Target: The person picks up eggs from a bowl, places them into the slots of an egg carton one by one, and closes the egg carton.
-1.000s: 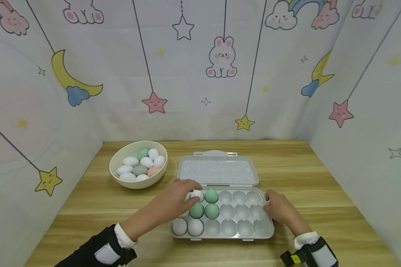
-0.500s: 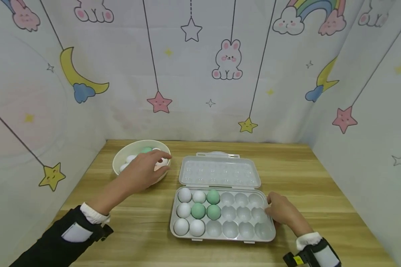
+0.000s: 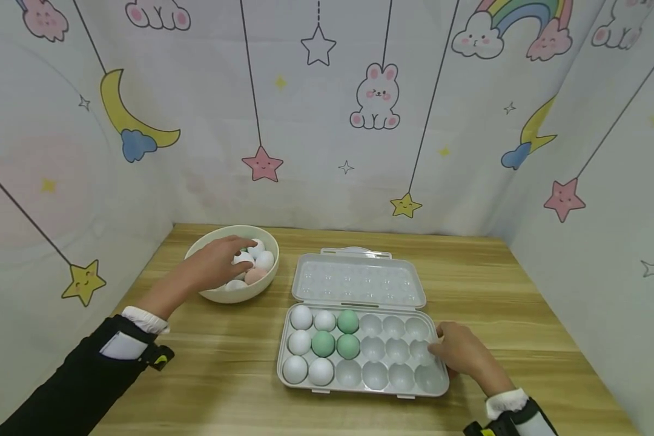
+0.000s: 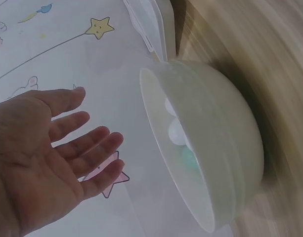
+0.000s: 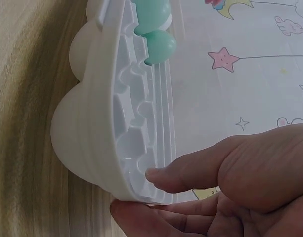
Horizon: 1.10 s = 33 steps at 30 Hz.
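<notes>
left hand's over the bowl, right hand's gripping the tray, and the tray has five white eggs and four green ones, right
Not quite: the head view shows three green eggs in the tray, not four. The rest stands: left hand over the bowl, right hand gripping the tray, five white eggs.

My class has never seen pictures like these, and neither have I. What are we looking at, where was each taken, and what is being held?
There is no machine, just a person's bare left hand and right hand. A camera worn on the head took the wide picture; one on each wrist took the close ones. On the wooden table stand a cream bowl of eggs and an egg tray, its lid open, partly filled with white and green ones. The left hand is over the bowl, holding nothing that shows. The right hand grips the tray's right end between thumb and fingers.
</notes>
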Each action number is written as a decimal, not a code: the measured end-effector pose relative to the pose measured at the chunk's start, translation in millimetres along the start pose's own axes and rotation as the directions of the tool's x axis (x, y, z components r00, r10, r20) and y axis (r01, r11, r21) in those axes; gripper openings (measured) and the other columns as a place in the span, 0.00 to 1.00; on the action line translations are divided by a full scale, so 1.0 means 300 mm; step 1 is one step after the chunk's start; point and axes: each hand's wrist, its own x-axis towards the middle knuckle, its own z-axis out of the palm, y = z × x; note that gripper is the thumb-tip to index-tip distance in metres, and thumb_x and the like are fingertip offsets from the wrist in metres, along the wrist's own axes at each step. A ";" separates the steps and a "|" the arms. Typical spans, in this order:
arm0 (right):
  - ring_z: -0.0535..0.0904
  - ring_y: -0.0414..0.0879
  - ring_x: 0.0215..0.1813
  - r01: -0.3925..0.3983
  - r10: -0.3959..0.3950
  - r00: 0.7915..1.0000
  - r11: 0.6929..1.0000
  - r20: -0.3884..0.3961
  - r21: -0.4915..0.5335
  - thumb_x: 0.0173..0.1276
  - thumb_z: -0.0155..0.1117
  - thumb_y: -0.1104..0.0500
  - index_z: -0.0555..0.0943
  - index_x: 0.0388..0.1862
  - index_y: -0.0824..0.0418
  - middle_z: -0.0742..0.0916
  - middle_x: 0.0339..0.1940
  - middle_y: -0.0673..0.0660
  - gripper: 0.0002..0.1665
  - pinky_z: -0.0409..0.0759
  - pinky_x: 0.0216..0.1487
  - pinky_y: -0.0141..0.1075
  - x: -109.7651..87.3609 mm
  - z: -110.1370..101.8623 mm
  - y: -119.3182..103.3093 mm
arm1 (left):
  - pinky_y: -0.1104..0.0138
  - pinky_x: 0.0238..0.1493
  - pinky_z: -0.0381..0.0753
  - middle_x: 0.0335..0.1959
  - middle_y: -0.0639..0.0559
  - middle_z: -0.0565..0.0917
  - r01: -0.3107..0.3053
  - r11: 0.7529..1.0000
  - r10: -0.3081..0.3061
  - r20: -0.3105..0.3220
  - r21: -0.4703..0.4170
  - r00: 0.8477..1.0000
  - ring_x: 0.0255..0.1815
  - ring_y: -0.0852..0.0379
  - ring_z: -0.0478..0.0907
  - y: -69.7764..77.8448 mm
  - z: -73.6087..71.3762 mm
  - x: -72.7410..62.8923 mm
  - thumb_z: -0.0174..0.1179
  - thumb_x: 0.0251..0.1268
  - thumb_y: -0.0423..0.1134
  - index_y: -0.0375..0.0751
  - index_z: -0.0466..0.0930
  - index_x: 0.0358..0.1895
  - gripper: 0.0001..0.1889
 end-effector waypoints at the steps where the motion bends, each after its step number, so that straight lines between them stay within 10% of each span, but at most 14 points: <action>1: 0.83 0.49 0.19 -0.003 0.003 1.000 1.000 0.003 -0.001 0.68 0.66 0.67 0.77 0.49 0.81 0.85 0.29 0.62 0.18 0.83 0.22 0.40 -0.001 0.000 -0.002 | 0.46 0.57 0.81 0.64 0.32 0.78 0.001 1.000 -0.001 0.014 -0.001 1.000 0.58 0.38 0.81 -0.009 0.004 0.008 0.65 0.73 0.38 0.32 0.74 0.70 0.26; 15: 0.82 0.47 0.21 -0.024 0.024 1.000 1.000 0.002 0.016 0.64 0.61 0.72 0.76 0.47 0.78 0.82 0.25 0.58 0.13 0.82 0.21 0.38 -0.012 0.005 -0.013 | 0.43 0.66 0.73 0.63 0.31 0.79 -0.027 1.000 0.028 0.129 -0.004 0.991 0.66 0.33 0.75 -0.083 0.099 0.103 0.62 0.74 0.36 0.28 0.77 0.65 0.21; 33: 0.81 0.48 0.23 -0.040 0.040 0.999 0.999 0.006 0.013 0.64 0.59 0.74 0.75 0.49 0.78 0.80 0.27 0.58 0.14 0.82 0.23 0.40 -0.002 0.007 0.005 | 0.49 0.57 0.81 0.49 0.38 0.86 -0.145 0.989 0.145 0.204 -0.012 0.968 0.52 0.41 0.83 -0.121 0.192 0.178 0.55 0.75 0.29 0.29 0.84 0.57 0.14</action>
